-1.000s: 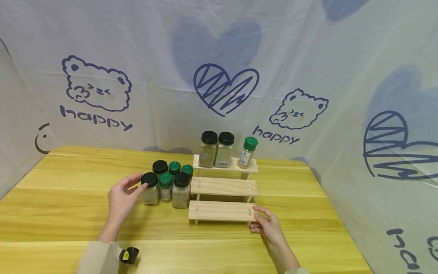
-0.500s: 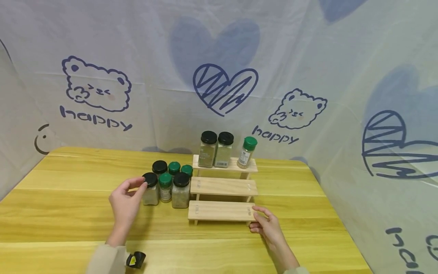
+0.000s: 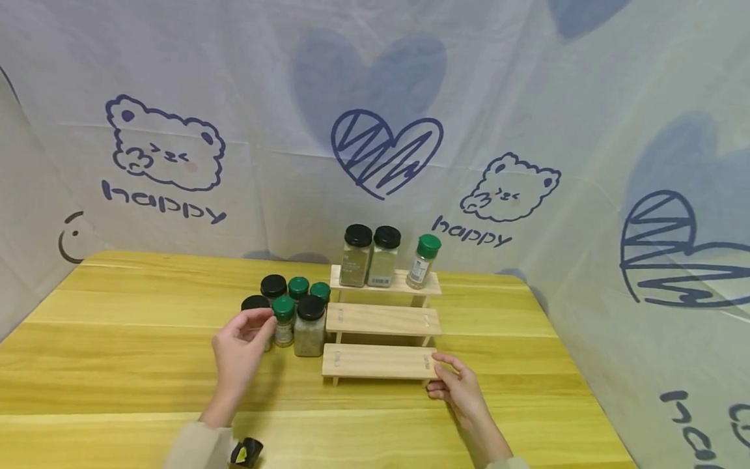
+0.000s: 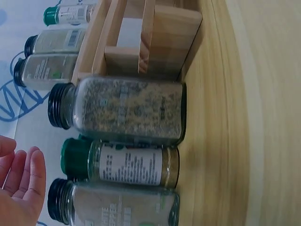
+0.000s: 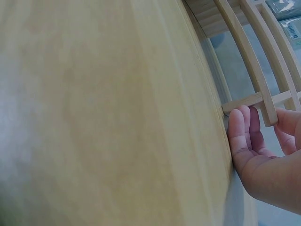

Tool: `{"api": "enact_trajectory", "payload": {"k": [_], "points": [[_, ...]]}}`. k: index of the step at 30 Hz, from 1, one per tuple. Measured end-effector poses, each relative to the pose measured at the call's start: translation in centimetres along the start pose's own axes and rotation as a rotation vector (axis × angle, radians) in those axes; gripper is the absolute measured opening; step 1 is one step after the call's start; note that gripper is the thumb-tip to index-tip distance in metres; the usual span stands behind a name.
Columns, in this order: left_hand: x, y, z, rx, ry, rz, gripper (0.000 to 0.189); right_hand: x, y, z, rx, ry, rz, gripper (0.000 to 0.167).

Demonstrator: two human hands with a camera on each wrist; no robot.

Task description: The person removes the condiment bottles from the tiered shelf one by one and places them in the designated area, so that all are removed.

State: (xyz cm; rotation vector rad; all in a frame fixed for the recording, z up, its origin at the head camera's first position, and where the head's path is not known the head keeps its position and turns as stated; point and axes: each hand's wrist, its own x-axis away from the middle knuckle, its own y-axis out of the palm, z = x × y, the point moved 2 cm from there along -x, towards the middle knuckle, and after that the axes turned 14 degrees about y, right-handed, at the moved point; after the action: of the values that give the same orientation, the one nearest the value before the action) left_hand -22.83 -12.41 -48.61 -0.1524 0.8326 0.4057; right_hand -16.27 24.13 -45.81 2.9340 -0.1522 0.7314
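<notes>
My left hand [image 3: 241,345] hovers in front of the jar cluster, holding nothing, thumb and fingers loosely bent. It partly hides a black-lidded spice jar [image 3: 254,302] in the head view. Beside its fingertips stands a green-capped spice jar [image 3: 284,331], and right of that a square black-lidded jar [image 3: 310,335] with speckled contents. In the left wrist view, the fingers [image 4: 36,169] show apart from the green cap. My right hand [image 3: 463,394] grips the right end of the lowest step of a three-tier wooden rack [image 3: 381,361], thumb above and fingers beneath.
Two black-lidded jars [image 3: 383,257] and a green-capped jar [image 3: 422,267] stand on the rack's top tier. More jars with black [image 3: 273,285] and green lids [image 3: 299,286] stand behind the front row. A printed curtain [image 3: 263,163] backs the wooden table [image 3: 117,365].
My left hand has moved right, from the left black-lidded jar toward the green-capped one. The jars stay where they were. My right hand keeps its hold on the rack.
</notes>
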Motion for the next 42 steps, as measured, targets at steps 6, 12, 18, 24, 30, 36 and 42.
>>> {"api": "enact_trajectory", "payload": {"k": [6, 12, 18, 24, 30, 36, 42], "points": [[-1.0, 1.0, 3.9, 0.093, 0.031, -0.027, 0.013, 0.0, 0.0, 0.0, -0.007, 0.009, 0.001, 0.034], [-2.2, 1.9, 8.1, 0.161, 0.041, -0.013, 0.011, 0.0, 0.0, 0.0, -0.003, 0.002, -0.005, 0.033], [-3.3, 2.6, 11.5, 0.118, 0.029, -0.051, 0.008, -0.1, -0.1, 0.1, 0.009, -0.004, -0.008, 0.032], [-3.7, 3.1, 11.5, 0.111, 0.039, -0.074, 0.008, 0.0, 0.0, 0.0, 0.002, 0.004, -0.016, 0.033], [-4.7, 3.9, 13.3, 0.051, 0.087, -0.089, 0.01, 0.0, -0.1, 0.1, 0.0, -0.005, -0.017, 0.034], [-5.8, 4.5, 15.1, 0.041, 0.059, -0.123, 0.008, 0.0, -0.2, 0.2, 0.0, -0.014, -0.035, 0.033], [-6.2, 5.3, 13.7, 0.08, 0.039, -0.138, 0.009, -0.2, -0.3, 0.2, 0.0, -0.009, -0.02, 0.032]]}}
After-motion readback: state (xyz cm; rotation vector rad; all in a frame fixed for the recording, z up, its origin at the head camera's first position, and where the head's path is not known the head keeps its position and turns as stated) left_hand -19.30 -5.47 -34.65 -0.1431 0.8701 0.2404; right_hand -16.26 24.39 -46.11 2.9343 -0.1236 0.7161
